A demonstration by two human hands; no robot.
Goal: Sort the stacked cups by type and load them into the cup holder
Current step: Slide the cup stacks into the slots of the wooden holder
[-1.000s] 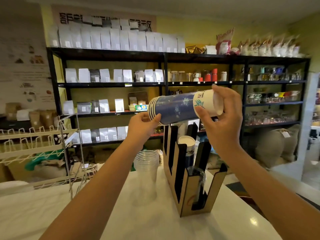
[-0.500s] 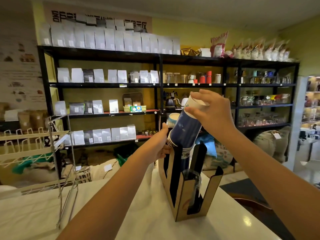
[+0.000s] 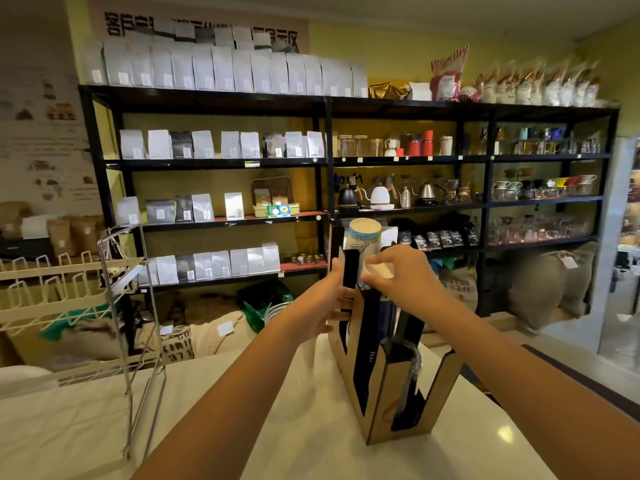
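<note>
The right hand [image 3: 405, 282] is gripping the top of a paper cup stack [image 3: 375, 271], lowering it into the cup holder's [image 3: 388, 407] middle slot near the bench's [image 3: 294, 427] right edge; the left hand [image 3: 329, 303] is clasping the holder's side. Keeping the stack vertical should prevent jamming.

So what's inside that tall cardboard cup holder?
The cup holder has a white paper cup stack poking out of its far slot, a blue stack under the right hand, and clear cups in front. Its walls hide their lower parts.
</note>
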